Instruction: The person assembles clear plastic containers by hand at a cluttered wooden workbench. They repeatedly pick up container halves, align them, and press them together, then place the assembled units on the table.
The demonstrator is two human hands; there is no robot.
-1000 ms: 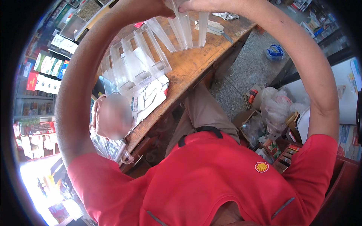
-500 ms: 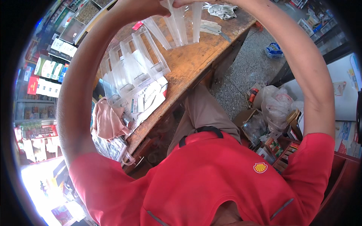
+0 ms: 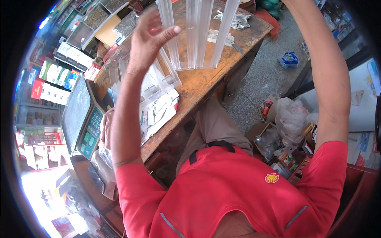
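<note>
My left hand (image 3: 147, 43) is raised over the far left of the wooden table, its thumb stretched out and its fingers apart and partly blurred. Nothing shows in it. Just right of it stands a clear plastic divider rack (image 3: 192, 35) with long upright walls, its top cut off by the picture's edge. My right forearm (image 3: 323, 67) reaches up on the right, and the hand lies beyond the upper edge. A second clear plastic rack (image 3: 168, 77) sits on the table, partly behind my left forearm.
On the wooden table (image 3: 202, 81) lie papers (image 3: 160, 113), a whitish crumpled cloth (image 3: 239, 21) and a flat scraper-like tool (image 3: 222, 38). A weighing scale (image 3: 85, 121) stands left. Plastic bags (image 3: 291, 117) and boxes fill the right side; a blue package (image 3: 289, 59) is on the floor.
My left hand has come off the upright rack and moved left and nearer. My right hand has left the rack and gone out of the picture. The scale now shows.
</note>
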